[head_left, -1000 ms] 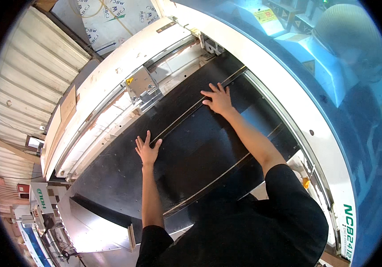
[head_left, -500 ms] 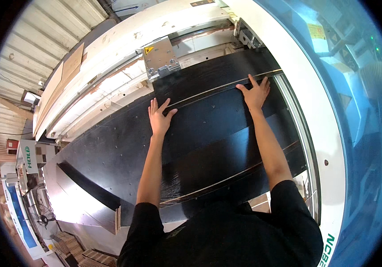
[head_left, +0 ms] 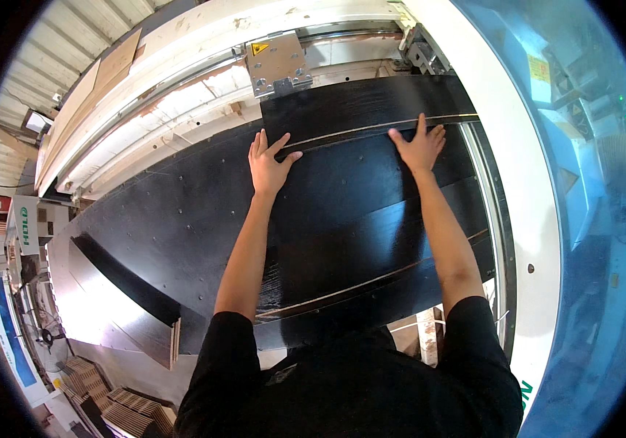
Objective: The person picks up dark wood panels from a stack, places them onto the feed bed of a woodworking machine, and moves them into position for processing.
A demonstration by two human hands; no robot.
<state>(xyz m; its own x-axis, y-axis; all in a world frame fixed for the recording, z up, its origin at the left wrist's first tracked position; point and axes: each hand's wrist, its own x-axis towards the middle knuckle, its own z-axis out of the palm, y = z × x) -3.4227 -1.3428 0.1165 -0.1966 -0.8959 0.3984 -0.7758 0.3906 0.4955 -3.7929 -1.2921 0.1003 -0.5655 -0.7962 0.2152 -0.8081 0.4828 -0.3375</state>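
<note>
My left hand [head_left: 271, 166] lies with spread fingers at the left end of a dark, wood-grained panel [head_left: 364, 102]. My right hand [head_left: 421, 150] is also spread, its index finger reaching over the pale near edge of that same panel. Both palms are over a second dark board surface [head_left: 342, 171] on the near side of the edge. The far panel sits up against a metal bracket [head_left: 278, 64] with a yellow warning label. Whether the fingers press or only rest cannot be made out.
Another dark panel with a pale edge [head_left: 357, 286] lies closer to my body. Farther left, a stack of boards [head_left: 127, 292] rests on the black machine bed [head_left: 160, 212]. A white frame with a blue translucent cover [head_left: 590, 219] bounds the right. Slatted pieces [head_left: 120, 398] are piled at lower left.
The view has shifted and tilted slightly. My right index finger now stretches farther over the panel edge. Both hands stay spread at the same panel.
</note>
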